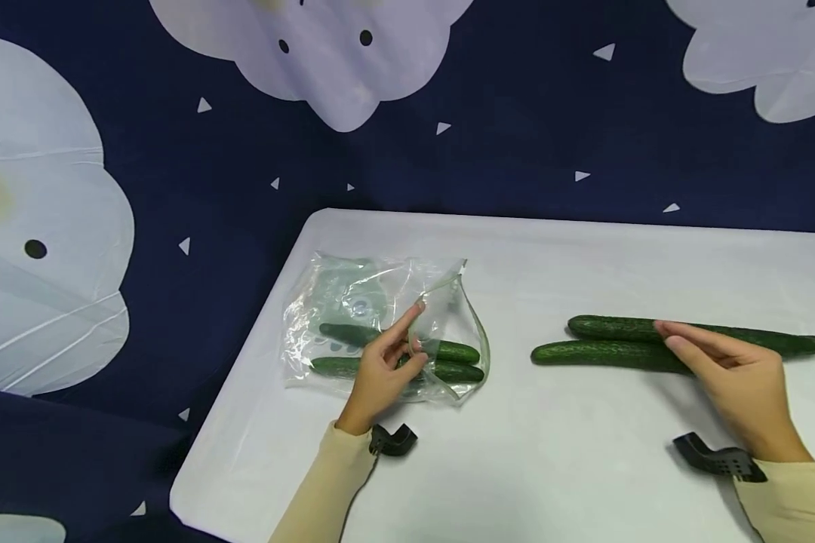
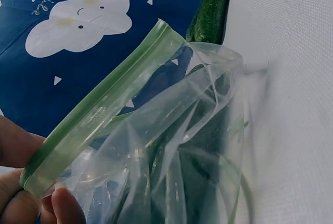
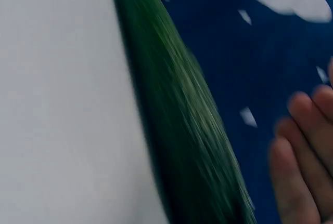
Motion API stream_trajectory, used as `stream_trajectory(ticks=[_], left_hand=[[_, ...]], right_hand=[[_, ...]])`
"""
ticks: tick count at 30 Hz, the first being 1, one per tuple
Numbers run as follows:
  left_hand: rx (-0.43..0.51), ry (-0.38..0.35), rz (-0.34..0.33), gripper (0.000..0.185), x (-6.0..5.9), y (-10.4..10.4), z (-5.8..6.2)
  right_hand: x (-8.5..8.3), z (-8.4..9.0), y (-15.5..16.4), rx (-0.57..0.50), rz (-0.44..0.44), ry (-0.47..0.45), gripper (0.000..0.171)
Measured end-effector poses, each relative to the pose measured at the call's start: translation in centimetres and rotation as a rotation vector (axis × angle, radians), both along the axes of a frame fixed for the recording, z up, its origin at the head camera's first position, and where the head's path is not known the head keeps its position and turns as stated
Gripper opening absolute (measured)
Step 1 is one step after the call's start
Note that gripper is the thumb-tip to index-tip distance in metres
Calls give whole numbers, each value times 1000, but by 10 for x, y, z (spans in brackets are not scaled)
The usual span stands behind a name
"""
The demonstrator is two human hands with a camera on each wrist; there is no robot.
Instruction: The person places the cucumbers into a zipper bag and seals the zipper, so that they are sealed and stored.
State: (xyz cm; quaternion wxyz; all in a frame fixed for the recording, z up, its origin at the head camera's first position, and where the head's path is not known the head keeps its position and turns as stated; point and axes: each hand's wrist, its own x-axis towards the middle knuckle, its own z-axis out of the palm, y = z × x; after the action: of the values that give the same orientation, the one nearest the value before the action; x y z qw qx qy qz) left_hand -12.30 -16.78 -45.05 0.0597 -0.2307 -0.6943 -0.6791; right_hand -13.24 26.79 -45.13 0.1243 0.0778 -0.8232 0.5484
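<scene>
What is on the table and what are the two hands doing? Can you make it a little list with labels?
left hand: pinches the green zip edge of the plastic bag, holding its mouth open
in the bag: two cucumbers
right hand: fingers straight, over the loose cucumbers
loose cucumbers: two, side by side on the white table
backdrop: dark blue cloth with white clouds

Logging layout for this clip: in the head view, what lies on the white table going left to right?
Clear plastic zip bag holding two green cucumbers, left hand pinching its rim → two long loose cucumbers → right hand over them.
</scene>
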Motion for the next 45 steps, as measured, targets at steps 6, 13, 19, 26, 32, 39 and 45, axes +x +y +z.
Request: stream_trajectory(ticks=[6, 13, 19, 26, 32, 39, 45], left_hand=[[37, 1, 18, 66, 4, -5, -4], [45, -5, 38, 66, 14, -13, -4], [49, 9, 18, 66, 12, -11, -1], [44, -1, 14, 66, 10, -8, 1], [46, -13, -2, 66, 8, -5, 1], [34, -16, -31, 66, 3, -1, 1], [30, -28, -30, 66, 4, -1, 2]], right_hand=[[-1, -2, 46, 134, -90, 44, 32], [-9, -15, 69, 129, -146, 40, 26], [-13, -21, 84, 100, -185, 65, 24], [-4, -33, 98, 25, -47, -8, 23], [5, -39, 103, 212, 61, -96, 38], [10, -35, 107, 533, 46, -167, 56], [11, -33, 106, 591, -29, -171, 47]])
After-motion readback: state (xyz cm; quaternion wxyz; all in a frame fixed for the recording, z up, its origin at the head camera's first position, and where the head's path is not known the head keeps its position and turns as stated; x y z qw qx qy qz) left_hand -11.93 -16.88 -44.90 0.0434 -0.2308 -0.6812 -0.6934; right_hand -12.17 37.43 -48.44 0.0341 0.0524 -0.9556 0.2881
